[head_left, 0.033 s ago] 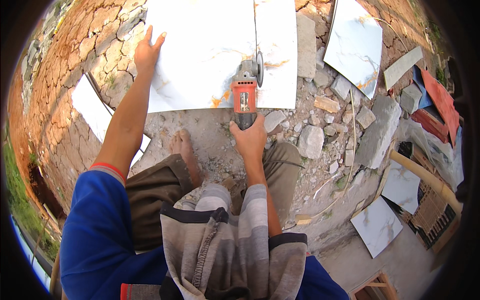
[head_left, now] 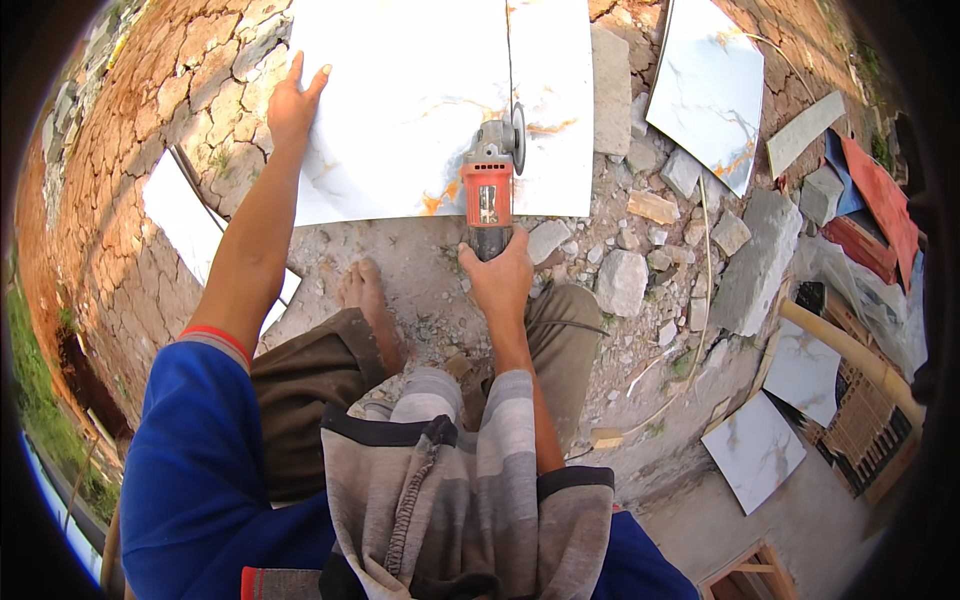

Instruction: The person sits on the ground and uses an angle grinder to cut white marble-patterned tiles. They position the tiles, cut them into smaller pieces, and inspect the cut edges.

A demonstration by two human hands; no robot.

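Note:
A large white marble-patterned tile point(head_left: 400, 130) with grey and orange veins lies in front of me. My right hand point(head_left: 497, 270) is closed around the dark rear handle of a red and grey angle grinder point(head_left: 489, 190). The grinder rests over the tile's near part, its cutting disc point(head_left: 519, 138) upright beside a thin dark line that runs away from me across the tile. At the tile's left edge sits my left hand point(head_left: 293, 108), thumb and forefinger spread apart; its other fingers are hidden.
Another veined tile point(head_left: 708, 95) lies at the far right, and white tile pieces point(head_left: 185, 210) lie at left. Broken stones point(head_left: 622, 283) and a grey slab point(head_left: 757, 265) cover the right ground. My bare foot point(head_left: 370, 310) is near the tile. A cable point(head_left: 568, 325) crosses my right leg.

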